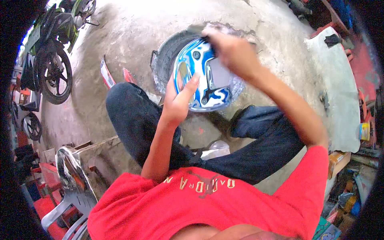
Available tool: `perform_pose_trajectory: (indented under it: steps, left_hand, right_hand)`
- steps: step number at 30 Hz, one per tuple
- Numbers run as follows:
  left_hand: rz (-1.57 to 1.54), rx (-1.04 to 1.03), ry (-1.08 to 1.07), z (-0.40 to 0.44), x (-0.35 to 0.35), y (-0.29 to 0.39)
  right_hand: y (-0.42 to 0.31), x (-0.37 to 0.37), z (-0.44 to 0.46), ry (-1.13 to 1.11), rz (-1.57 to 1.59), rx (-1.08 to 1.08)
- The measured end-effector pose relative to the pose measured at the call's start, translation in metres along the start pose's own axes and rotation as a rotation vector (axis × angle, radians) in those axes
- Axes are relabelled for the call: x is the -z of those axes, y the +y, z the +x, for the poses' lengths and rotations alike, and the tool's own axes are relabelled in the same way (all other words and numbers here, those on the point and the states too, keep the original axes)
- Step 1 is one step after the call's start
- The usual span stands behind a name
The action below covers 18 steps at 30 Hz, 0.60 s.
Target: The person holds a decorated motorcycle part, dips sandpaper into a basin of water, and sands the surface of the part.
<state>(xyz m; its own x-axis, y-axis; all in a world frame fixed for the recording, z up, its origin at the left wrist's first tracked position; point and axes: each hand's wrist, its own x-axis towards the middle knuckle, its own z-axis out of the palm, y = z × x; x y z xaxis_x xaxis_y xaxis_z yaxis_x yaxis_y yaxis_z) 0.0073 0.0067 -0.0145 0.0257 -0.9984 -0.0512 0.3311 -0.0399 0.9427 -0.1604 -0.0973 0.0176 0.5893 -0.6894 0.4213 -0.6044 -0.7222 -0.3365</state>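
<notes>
A blue, white and silver patterned panel (202,90) with a rectangular opening is held over a round grey basin (164,52) on the floor. My left hand (178,100) grips the panel's lower left side, its thumb lying across the front face. At the panel's upper right edge is my right hand (230,50), blurred by motion, its fingers curled. Something dark shows beneath these fingers, but what it is cannot be made out.
Motorcycle (54,72) at upper left; red and white pieces (107,72) left of the basin. Grey plastic chair (74,192) and wooden box (106,162) at lower left. Clear container (219,149) between my legs. Pale slab (336,88) and clutter at right.
</notes>
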Motion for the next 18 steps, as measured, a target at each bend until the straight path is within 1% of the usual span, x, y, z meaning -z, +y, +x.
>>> perform_pose_trajectory:
  steps: [1, 2, 3, 5, 6, 7, 8, 10, 11, 12, 13, 14, 15, 17, 18]
  left_hand:
    - [0.01, 0.007, 0.01, 0.001, 0.0, -0.001]
    - [-0.089, -0.064, -0.049, 0.004, -0.001, -0.003]
    - [0.038, 0.04, -0.024, -0.002, 0.004, -0.002]
    - [-0.158, 0.033, -0.084, 0.002, 0.001, 0.003]
    - [-0.186, 0.014, -0.067, 0.002, -0.001, 0.005]
    - [-0.154, -0.003, -0.055, 0.002, -0.001, 0.004]
    - [-0.122, -0.02, -0.045, 0.002, -0.001, 0.004]
    - [-0.053, -0.067, 0.003, 0.002, 0.0, 0.006]
    - [-0.072, -0.033, 0.086, 0.002, 0.005, 0.001]
    - [-0.107, -0.067, 0.095, 0.003, 0.008, 0.002]
    - [-0.145, -0.104, 0.105, 0.005, 0.01, 0.003]
    - [-0.178, -0.127, 0.139, 0.008, 0.014, 0.001]
    - [-0.192, -0.132, 0.192, 0.008, 0.015, 0.001]
    - [-0.22, -0.157, 0.289, 0.016, 0.015, 0.0]
    - [-0.238, -0.19, 0.273, 0.02, 0.02, -0.004]
  right_hand:
    - [-0.013, -0.003, -0.005, 0.056, 0.051, 0.092]
    - [-0.028, -0.005, -0.008, 0.108, 0.087, 0.326]
    - [-0.041, -0.001, -0.008, 0.141, 0.069, 0.412]
    - [-0.016, 0.0, -0.002, 0.044, 0.028, 0.296]
    - [0.011, -0.004, 0.005, 0.043, 0.008, 0.141]
    - [0.032, -0.005, 0.011, -0.05, -0.137, -0.071]
    - [0.051, -0.005, 0.009, -0.014, -0.12, -0.075]
    - [0.114, -0.015, 0.011, -0.099, -0.274, -0.216]
    - [0.155, -0.011, 0.012, -0.104, -0.365, -0.081]
    - [0.173, -0.001, 0.013, -0.079, -0.312, -0.31]
    - [0.18, 0.007, 0.013, -0.034, -0.357, -0.364]
    - [0.186, 0.008, 0.009, 0.039, -0.321, -0.399]
    - [0.199, 0.005, 0.007, -0.037, -0.249, -0.468]
    - [0.222, -0.022, -0.001, -0.238, -0.328, -0.521]
    - [0.213, -0.038, -0.007, -0.311, -0.289, -0.549]
